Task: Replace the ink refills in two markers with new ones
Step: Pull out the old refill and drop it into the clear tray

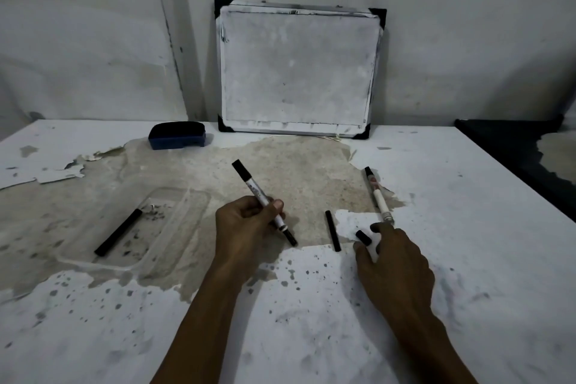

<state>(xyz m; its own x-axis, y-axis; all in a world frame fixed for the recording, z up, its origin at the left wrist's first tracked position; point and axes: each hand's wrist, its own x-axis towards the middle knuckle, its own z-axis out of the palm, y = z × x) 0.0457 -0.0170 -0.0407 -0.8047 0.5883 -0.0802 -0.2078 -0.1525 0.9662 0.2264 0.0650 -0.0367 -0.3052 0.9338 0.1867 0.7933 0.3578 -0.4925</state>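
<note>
My left hand (246,227) grips a white marker (254,188) with a black cap, its capped end pointing up and away and a black refill end sticking out at the bottom. My right hand (394,262) hovers over a small black end cap (363,237), thumb and fingers spread around it; whether they touch it I cannot tell. A second white marker (378,195) lies on the table just beyond my right fingers. A black refill (332,230) lies between my hands. Another black refill (118,232) rests in a clear plastic tray (174,246) at the left.
A small whiteboard (297,68) leans on the wall at the back. A blue eraser (177,135) sits left of it. The table's white coating (467,196) has peeled over the middle. A dark surface (523,153) borders the table at the right.
</note>
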